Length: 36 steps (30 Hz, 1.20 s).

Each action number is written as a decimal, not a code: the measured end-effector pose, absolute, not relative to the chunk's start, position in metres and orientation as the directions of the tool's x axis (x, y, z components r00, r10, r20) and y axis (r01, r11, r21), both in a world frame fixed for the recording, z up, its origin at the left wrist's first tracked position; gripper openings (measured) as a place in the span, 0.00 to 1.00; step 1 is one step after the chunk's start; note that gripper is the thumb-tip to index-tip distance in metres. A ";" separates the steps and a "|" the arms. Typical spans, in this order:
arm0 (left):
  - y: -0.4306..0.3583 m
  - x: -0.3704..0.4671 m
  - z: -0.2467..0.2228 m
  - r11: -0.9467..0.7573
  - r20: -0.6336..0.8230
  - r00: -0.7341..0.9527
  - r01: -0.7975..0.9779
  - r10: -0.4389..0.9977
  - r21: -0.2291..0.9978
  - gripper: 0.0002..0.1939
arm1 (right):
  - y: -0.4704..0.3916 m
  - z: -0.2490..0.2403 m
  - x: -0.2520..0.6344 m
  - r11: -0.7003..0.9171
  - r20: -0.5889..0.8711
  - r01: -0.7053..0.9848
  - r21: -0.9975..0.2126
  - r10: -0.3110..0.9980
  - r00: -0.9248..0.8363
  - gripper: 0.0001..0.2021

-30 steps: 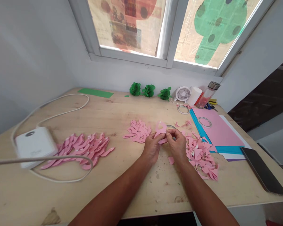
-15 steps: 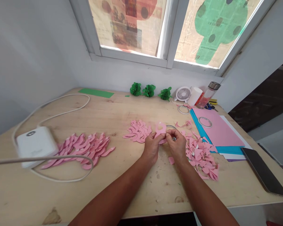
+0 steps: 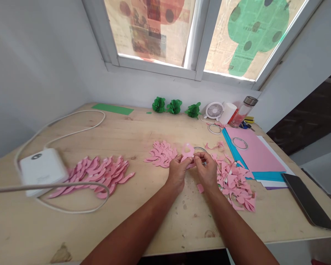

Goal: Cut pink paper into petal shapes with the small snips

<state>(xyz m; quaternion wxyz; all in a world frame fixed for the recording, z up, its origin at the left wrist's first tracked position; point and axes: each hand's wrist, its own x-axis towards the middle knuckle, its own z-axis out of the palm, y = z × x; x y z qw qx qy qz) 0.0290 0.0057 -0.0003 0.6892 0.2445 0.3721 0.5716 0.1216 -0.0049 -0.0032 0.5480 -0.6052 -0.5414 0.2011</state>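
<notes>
Between my two hands is a pink paper cutout (image 3: 187, 151), curved, with a small white patch near its top. My left hand (image 3: 178, 171) is closed on it, thumb across the paper. The fingers of my right hand (image 3: 207, 170) pinch at its right edge; whether something tiny is between them I cannot make out. Behind my right hand a roll of tape (image 3: 200, 149) lies partly hidden. A pile of curved pink paper pieces (image 3: 162, 154) is just left of my hands, and a heap of pink paper scraps (image 3: 234, 180) lies to the right.
At left are layered pink paper strips (image 3: 99, 173), a white power bank (image 3: 44, 169) and its looping cable. Green paper flowers (image 3: 174, 106), a small fan (image 3: 214, 110) and a glass bottle (image 3: 242, 112) line the back. Coloured sheets (image 3: 260, 154) and a phone (image 3: 309, 200) lie right.
Almost nothing differs. The pink cutout is tilted slightly, and my right fingers have shifted a little at its edge.
</notes>
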 end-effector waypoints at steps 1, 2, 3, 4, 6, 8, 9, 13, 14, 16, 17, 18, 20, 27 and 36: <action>0.005 0.029 0.000 0.223 -0.229 0.069 -0.604 0.971 0.765 0.11 | -0.005 -0.003 0.122 0.187 0.353 0.439 -0.879 0.874 0.333 0.07; 0.005 0.029 -0.001 0.219 -0.224 0.068 -0.602 0.972 0.768 0.11 | -0.005 -0.004 0.121 0.188 0.355 0.442 -0.877 0.874 0.333 0.08; 0.005 0.029 -0.001 0.216 -0.221 0.067 -0.600 0.973 0.770 0.11 | -0.005 -0.004 0.121 0.188 0.356 0.444 -0.876 0.873 0.333 0.08; 0.005 0.029 -0.002 0.214 -0.218 0.067 -0.599 0.974 0.771 0.11 | -0.006 -0.004 0.121 0.186 0.355 0.445 -0.876 0.874 0.333 0.08; 0.006 0.029 -0.004 0.213 -0.216 0.068 -0.597 0.974 0.774 0.11 | -0.006 -0.003 0.121 0.178 0.348 0.445 -0.878 0.875 0.336 0.08; 0.007 0.029 -0.006 0.212 -0.217 0.063 -0.589 0.974 0.780 0.10 | -0.006 -0.002 0.122 0.166 0.339 0.439 -0.883 0.873 0.351 0.08; 0.007 0.029 -0.007 0.210 -0.216 0.060 -0.583 0.975 0.785 0.10 | -0.006 -0.002 0.122 0.162 0.334 0.431 -0.888 0.870 0.362 0.08; 0.008 0.029 -0.009 0.192 -0.194 0.056 -0.562 0.979 0.805 0.09 | -0.005 0.001 0.122 0.173 0.317 0.366 -0.914 0.868 0.383 0.09; 0.007 0.029 -0.010 0.184 -0.180 0.062 -0.561 0.982 0.807 0.09 | -0.005 0.001 0.122 0.173 0.304 0.345 -0.922 0.878 0.371 0.09; 0.007 0.029 -0.011 0.167 -0.153 0.073 -0.553 0.986 0.817 0.09 | -0.005 0.002 0.122 0.153 0.259 0.311 -0.938 0.906 0.336 0.08; 0.007 0.029 -0.011 0.159 -0.141 0.074 -0.544 0.987 0.824 0.09 | -0.005 0.003 0.122 0.135 0.232 0.298 -0.945 0.919 0.320 0.08; 0.007 0.029 -0.012 0.150 -0.133 0.071 -0.532 0.989 0.833 0.10 | -0.005 0.003 0.122 0.116 0.207 0.288 -0.951 0.927 0.312 0.08; 0.007 0.028 -0.013 0.138 -0.124 0.061 -0.503 0.990 0.853 0.10 | -0.004 0.004 0.122 0.088 0.174 0.270 -0.959 0.933 0.315 0.08; 0.007 0.029 -0.009 0.160 -0.136 0.083 -0.498 0.987 0.852 0.11 | -0.003 0.001 0.122 0.070 0.122 0.156 -0.985 0.928 0.351 0.06; 0.005 0.026 -0.004 0.232 -0.162 0.167 -0.618 0.972 0.752 0.13 | 0.000 -0.006 0.124 0.059 0.084 0.079 -0.995 0.923 0.376 0.10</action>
